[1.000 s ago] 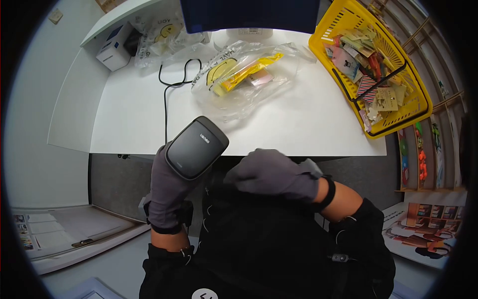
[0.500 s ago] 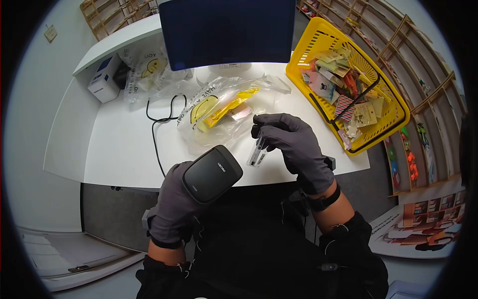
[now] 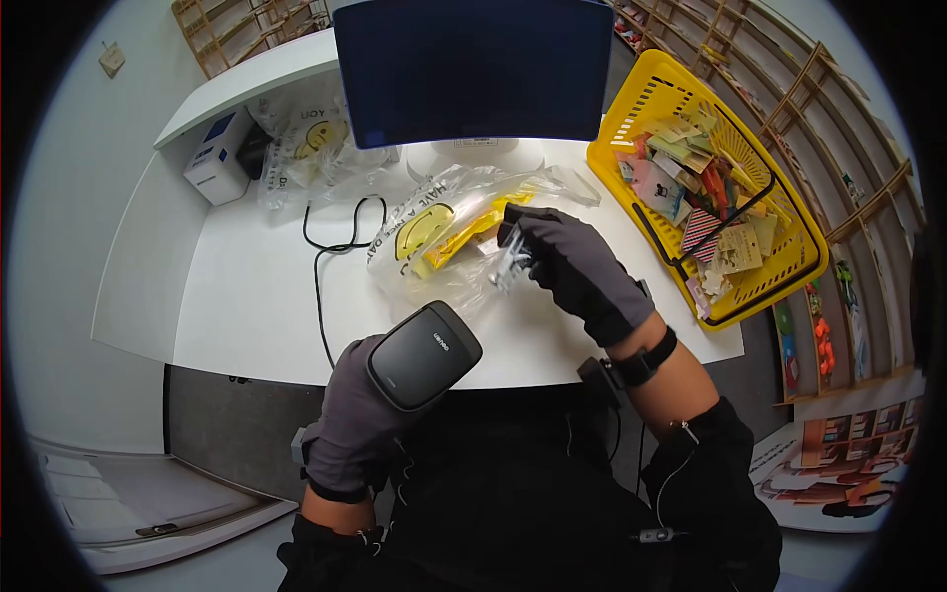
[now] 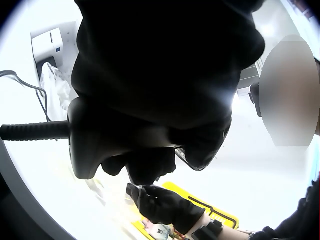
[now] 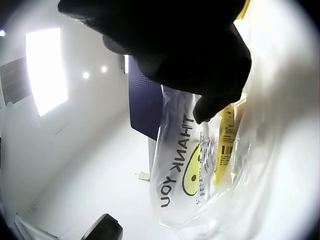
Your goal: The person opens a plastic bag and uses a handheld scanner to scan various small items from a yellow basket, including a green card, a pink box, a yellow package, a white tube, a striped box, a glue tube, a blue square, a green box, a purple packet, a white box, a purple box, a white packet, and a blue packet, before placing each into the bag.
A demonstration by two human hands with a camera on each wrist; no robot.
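Observation:
The left hand (image 3: 360, 419), gloved in grey, grips a black handheld scanner (image 3: 424, 355) whose rounded back faces up near the table's front edge. Between the thumb and fingers of the gloved right hand (image 3: 582, 271), a small clear packet (image 3: 508, 266) is pinched, blurred in the head view. It hangs over the right part of a clear plastic bag (image 3: 404, 281) with a yellow smiley. Inside the bag lie a yellow package (image 3: 459, 242) and a pinkish item, partly covered. In the right wrist view the bag (image 5: 172, 175) and yellow package (image 5: 225, 145) show below the right hand (image 5: 185, 55).
A yellow basket (image 3: 811, 259) full of small packaged goods stands at the right of the white table (image 3: 256, 286). At the back are a dark monitor (image 3: 473, 74), a white box (image 3: 219, 163) and more plastic bags (image 3: 311, 148). A black cable (image 3: 319, 286) runs along the left.
The right hand came up from the lap over the table holding the clear packet, then moved forward to the bag. The scanner in the left hand now sits slightly farther right. The head view has shifted.

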